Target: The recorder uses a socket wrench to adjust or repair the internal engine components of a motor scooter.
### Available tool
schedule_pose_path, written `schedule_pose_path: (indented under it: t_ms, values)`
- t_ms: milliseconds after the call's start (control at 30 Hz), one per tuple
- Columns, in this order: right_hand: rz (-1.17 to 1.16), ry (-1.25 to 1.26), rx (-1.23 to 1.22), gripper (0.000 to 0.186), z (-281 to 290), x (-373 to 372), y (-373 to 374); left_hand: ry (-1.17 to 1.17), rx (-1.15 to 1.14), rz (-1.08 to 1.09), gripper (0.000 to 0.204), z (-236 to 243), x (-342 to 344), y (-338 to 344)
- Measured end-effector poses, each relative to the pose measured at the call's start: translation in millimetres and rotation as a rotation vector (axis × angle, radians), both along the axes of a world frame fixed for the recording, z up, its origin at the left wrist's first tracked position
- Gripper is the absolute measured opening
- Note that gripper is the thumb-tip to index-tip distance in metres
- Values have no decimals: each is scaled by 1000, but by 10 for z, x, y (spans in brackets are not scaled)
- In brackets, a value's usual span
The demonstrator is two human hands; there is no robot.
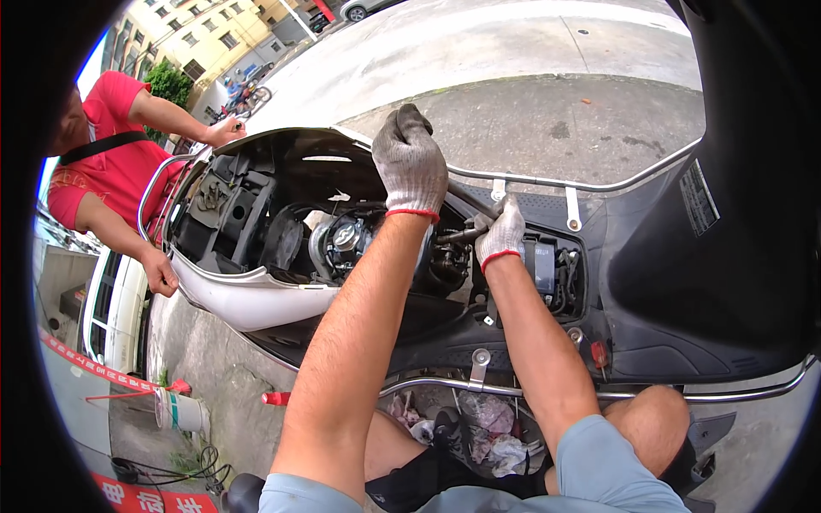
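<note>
A motor scooter stands across in front of me with its seat off, its engine (344,239) showing inside the white body panel (256,301). My left hand (410,161), in a greyish knit glove with a red cuff, is closed at the front end of the far body panel; what its fingers hold is hidden. Closer to the footboard, my gloved right hand (502,232) grips a dark rod-like piece (462,235) above the frame. Just right of it lies the open battery bay with the battery (545,267).
A person in a red shirt (111,167) has both hands at the scooter's rear. A red-handled screwdriver (599,355) lies on the footboard's near side. Chrome side rails (505,389) edge the scooter. A white bucket (181,410) and black cable (205,466) are on the ground at left.
</note>
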State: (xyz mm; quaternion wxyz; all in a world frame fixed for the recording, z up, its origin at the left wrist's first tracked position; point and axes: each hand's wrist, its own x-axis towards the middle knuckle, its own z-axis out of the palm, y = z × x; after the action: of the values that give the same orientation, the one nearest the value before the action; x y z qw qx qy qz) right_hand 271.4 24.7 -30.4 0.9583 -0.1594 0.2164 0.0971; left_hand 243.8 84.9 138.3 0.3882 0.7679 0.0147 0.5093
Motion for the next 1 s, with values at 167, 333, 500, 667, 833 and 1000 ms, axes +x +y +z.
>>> schedule_pose_path:
  t_ms: [167,333,500,667,833,1000]
  values:
    - [15,-49,5,36,3,-22,-8,3,44,8,37,68,3,-29]
    - [-17,33,-1,35,35,-30,10,66,12,17,35,112,45,-34]
    - [-6,40,41,33,-45,10,25,127,0,33,37,149,184,-20]
    - [-6,63,10,34,4,27,-3,142,-7,22,39,151,197,-32]
    - [-12,70,21,33,73,-8,-2,252,-109,13,39,145,379,50]
    - [-10,113,-12,31,138,-35,-10,228,-86,-28,39,96,483,138]
